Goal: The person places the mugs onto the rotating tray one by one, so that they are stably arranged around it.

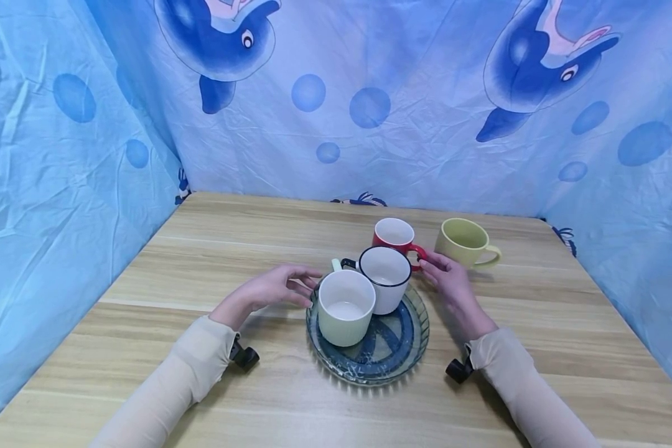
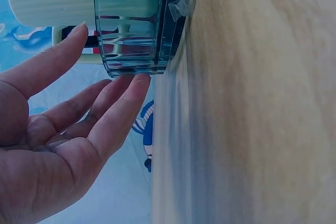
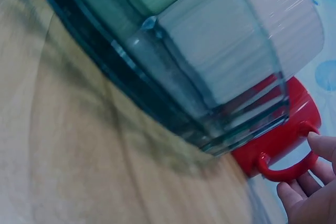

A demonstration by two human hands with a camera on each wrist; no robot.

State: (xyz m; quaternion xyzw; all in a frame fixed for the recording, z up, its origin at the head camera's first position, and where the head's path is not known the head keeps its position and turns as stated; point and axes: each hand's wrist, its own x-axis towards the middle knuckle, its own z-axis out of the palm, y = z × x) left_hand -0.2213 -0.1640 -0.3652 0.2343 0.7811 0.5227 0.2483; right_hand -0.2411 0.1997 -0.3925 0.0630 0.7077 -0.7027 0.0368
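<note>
A round clear glass dish [image 1: 420, 339] with a ribbed rim holds a pale green mug [image 1: 344, 326] and a white mug with a dark rim [image 1: 389, 298]. Behind them on the table stands a red mug [image 1: 378, 239] with a white inside. My right hand [image 1: 452, 285] pinches the handle of this red mug; in the right wrist view the thumb lies on the handle [image 3: 286, 174], with fingers behind it. At the dish's left side is my left hand [image 1: 277, 289], its fingers extended and the fingertips [image 2: 140, 80] at the glass rim.
An olive-green mug [image 1: 462, 249] stands just behind and right of my right hand, its handle to the right. The wooden table [image 1: 145, 323] is bordered by blue curtains [image 1: 336, 168] with dolphins at the back and sides.
</note>
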